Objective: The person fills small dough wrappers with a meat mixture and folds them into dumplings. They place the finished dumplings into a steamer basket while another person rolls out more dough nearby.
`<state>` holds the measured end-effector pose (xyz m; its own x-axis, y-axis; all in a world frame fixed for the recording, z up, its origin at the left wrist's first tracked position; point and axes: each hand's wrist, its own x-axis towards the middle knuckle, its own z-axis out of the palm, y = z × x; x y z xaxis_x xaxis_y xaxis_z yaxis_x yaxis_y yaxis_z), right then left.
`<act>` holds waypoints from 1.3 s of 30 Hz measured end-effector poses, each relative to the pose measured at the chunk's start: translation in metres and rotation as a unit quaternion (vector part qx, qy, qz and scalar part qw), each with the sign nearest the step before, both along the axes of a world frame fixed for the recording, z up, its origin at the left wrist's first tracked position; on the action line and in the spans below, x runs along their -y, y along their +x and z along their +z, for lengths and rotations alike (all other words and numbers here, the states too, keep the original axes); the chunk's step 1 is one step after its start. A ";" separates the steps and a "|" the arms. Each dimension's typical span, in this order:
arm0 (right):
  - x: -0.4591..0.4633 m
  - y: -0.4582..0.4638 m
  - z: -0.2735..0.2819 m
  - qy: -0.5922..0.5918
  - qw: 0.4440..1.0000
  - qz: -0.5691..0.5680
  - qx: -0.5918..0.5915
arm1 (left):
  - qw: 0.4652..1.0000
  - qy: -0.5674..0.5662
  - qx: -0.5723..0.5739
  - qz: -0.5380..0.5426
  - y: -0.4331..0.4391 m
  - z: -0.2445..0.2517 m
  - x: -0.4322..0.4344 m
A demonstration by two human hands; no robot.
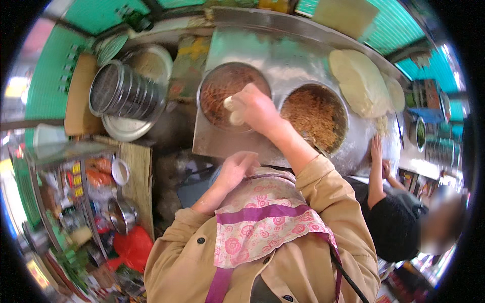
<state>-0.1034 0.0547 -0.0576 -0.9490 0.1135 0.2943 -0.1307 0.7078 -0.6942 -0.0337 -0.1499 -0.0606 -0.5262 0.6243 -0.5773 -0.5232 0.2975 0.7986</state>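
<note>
My right hand [254, 106] is over a round metal-rimmed container with a reddish-brown surface [218, 89]. Pale dough pieces [237, 117] show at its fingertips, pinched between them. Near the counter's front edge, before my apron [261, 189], is my left hand [238, 166]; its fingers are bent and its palm is hidden, so I cannot tell whether it holds anything. To the right of the container stands a metal bowl of brown crumbly filling [310, 113], with a utensil handle at its lower edge. A large mass of pale dough [358, 81] lies farther right on the metal counter [242, 146].
At the right, a co-worker's hands [376, 151] are by small dough pieces [380, 125]. Stacked round metal trays or steamers [125, 91] lean over a large pan at the left. A wooden board [138, 170] and a shelf with bags and bowls are at lower left.
</note>
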 end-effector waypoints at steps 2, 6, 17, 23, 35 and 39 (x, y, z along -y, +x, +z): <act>-0.014 0.017 -0.010 0.047 0.999 -0.008 0.004 | 1.000 0.008 0.010 0.011 -0.001 -0.009 -0.006; -0.047 0.073 0.036 -0.047 0.996 -0.079 0.015 | 0.999 0.045 0.025 0.002 -0.006 -0.023 -0.041; -0.115 0.304 -0.004 -0.105 0.920 -0.373 -0.057 | 0.966 0.104 0.216 0.100 -0.022 -0.099 -0.089; -0.103 0.387 -0.082 -0.150 0.898 -0.408 0.068 | 0.962 0.168 0.214 0.037 -0.035 -0.099 -0.076; -0.160 0.393 -0.106 -0.136 0.911 -0.367 0.129 | 0.962 0.101 0.227 0.110 0.020 -0.113 -0.085; -0.171 0.390 -0.116 -0.152 0.905 -0.373 0.135 | 0.969 0.083 0.204 0.113 0.035 -0.098 -0.086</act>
